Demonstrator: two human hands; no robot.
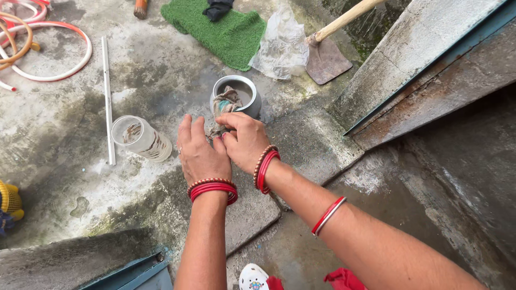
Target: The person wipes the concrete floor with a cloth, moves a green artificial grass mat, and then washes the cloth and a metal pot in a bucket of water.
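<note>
both hands (223,147) grip a wet rag (224,103) beside a steel pot (240,94).

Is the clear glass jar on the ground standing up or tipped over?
Tipped over: the clear jar lies on its side on the concrete floor, its open mouth facing up-left.

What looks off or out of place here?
The clear jar lies tipped on its side on the wet concrete, left of the left hand. A dirty rag hangs over the rim of the metal cup, pinched by the right hand. Nothing looks broken.
</note>
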